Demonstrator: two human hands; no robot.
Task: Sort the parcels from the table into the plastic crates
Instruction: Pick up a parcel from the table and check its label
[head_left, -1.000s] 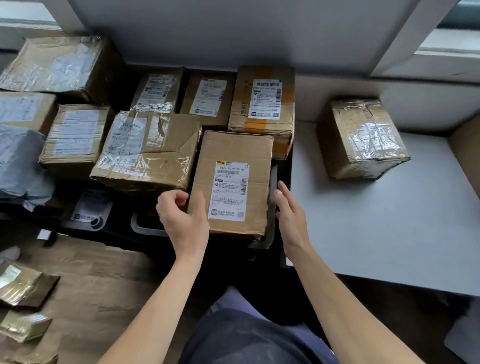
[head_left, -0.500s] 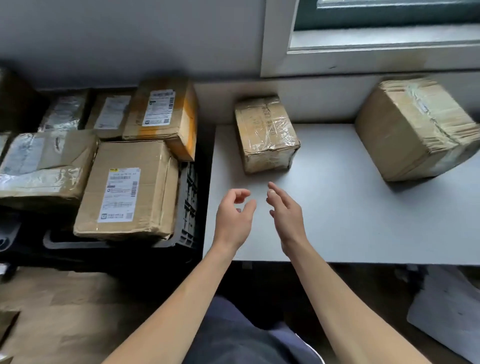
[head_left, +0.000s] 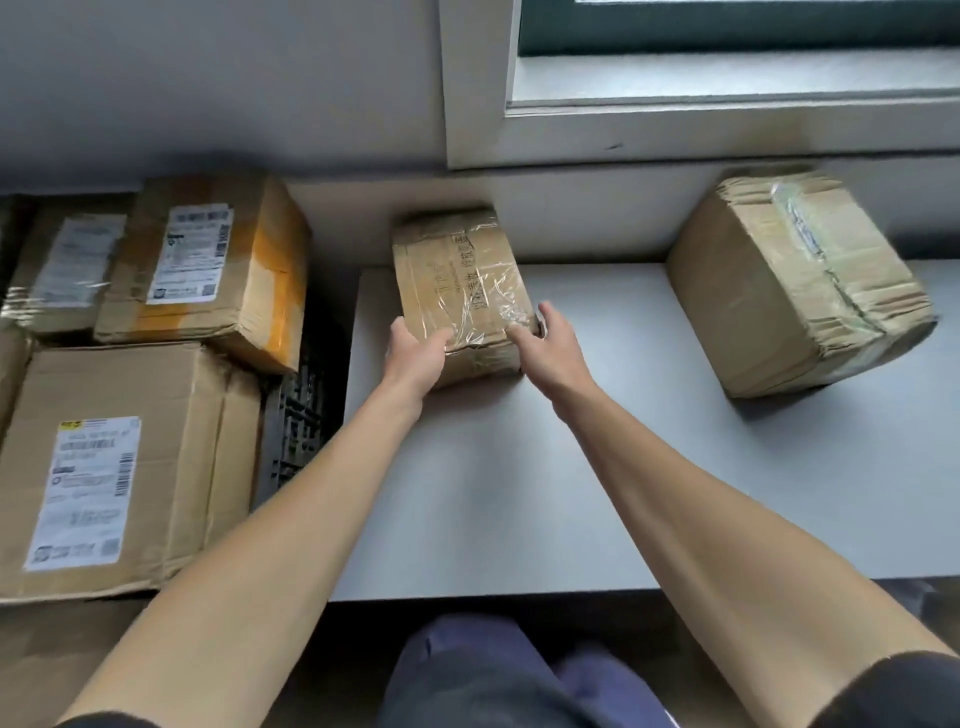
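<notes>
Now both our hands are on the small parcel (head_left: 457, 275), one at each near corner. Our left hand (head_left: 415, 358) clasps the near-left corner, thumb laid over the top edge and fingers wrapped round the left side. Our right hand (head_left: 548, 353) takes the near-right corner the same way, thumb on top and fingers reaching along the right side, so the box is held between the two. The parcel sits at the far left part of the grey table (head_left: 519, 493), close to the wall; we cannot tell whether its base rests on the surface or is raised off it. It is a brown cardboard box, creased and wrapped in shiny clear tape, with dark printed characters on top. A larger brown parcel (head_left: 789, 291) stands well apart on the right of the table. Left of the table a black plastic crate (head_left: 301, 415) holds labelled boxes (head_left: 119, 467).
</notes>
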